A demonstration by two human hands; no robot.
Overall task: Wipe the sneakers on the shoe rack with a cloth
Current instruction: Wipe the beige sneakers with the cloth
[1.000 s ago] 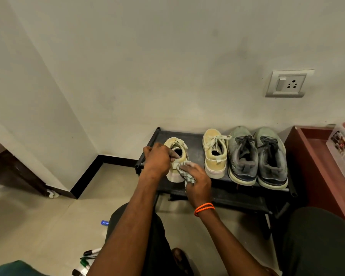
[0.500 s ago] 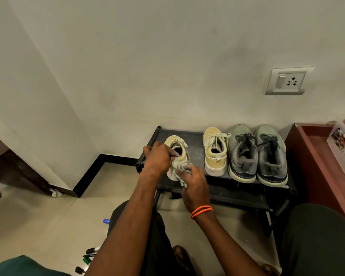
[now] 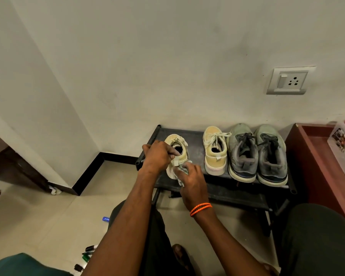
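Over the last second the right hand (image 3: 190, 181) has slid the cloth (image 3: 180, 169) from the side of the pale yellow sneaker (image 3: 177, 154) round to its heel, and the cloth now sits bunched against the heel tab instead of spread lower down the sole. The shoe itself has hardly shifted; it stands at the left end of the shoe rack (image 3: 227, 188), near the front edge, lifted and tipped a little. That suggests this first shoe is partway wiped, with the heel in hand. Its mate (image 3: 215, 151) and the two grey sneakers (image 3: 257, 154) stand untouched along the top shelf toward the right end. The left hand (image 3: 157, 156) reaches in from the left edge of the rack, wrist bent, fingers curled over the shoe's collar with the fingertips tucked into the opening, steadying it. The right hand comes up from below, forearm angled across the front rail, fingers curled round the crumpled cloth and pressing it to the heel; an orange band (image 3: 200, 209) circles that wrist.
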